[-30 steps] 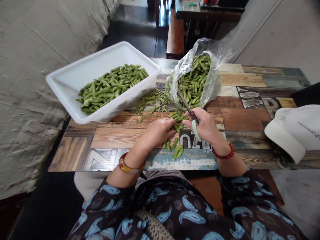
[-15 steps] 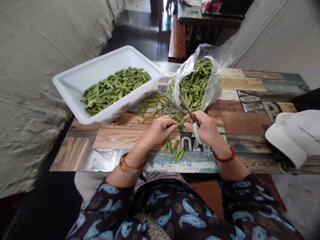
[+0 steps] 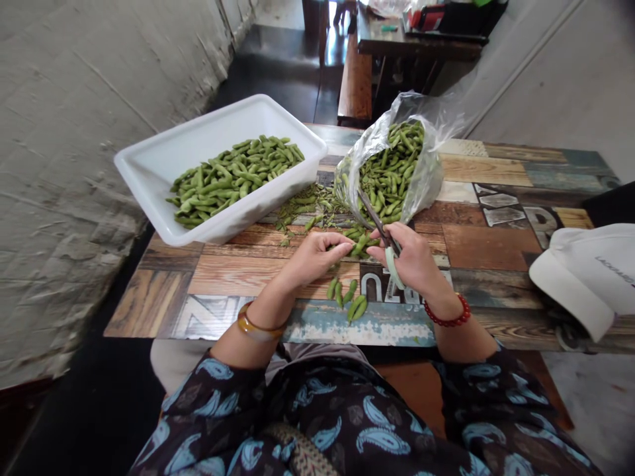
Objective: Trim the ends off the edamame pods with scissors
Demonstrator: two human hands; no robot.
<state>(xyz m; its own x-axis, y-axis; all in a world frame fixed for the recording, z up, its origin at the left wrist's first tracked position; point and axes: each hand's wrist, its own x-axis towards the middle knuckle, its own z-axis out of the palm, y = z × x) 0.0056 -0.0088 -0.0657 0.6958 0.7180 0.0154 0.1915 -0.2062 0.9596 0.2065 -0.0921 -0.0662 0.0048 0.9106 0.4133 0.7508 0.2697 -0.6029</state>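
My right hand point(image 3: 407, 256) is closed around scissors point(image 3: 377, 223) with pale green handles, their blades pointing up toward the plastic bag point(image 3: 353, 173). Green soybean pods point(image 3: 397, 168) fill the bag's open mouth. With thumb and fingers pinched together, my left hand point(image 3: 320, 256) is at the edge of a small heap of pods point(image 3: 363, 240); what is between the fingertips is hidden. A few loose pods point(image 3: 356, 308) lie on the table nearer to me. At the left stands a white plastic tub point(image 3: 149, 149) holding many pods point(image 3: 238, 175).
Stem scraps and trimmings point(image 3: 312, 203) lie between tub and bag on the patterned wooden table point(image 3: 233, 274). A white cap point(image 3: 588, 271) is at the right edge. Beyond stand a bench point(image 3: 355, 86) and another table point(image 3: 387, 43). A rough wall point(image 3: 74, 132) runs along the left.
The whole view has shifted slightly. Both hands keep nearly the same place and grip, and the scissors stay in my right hand.
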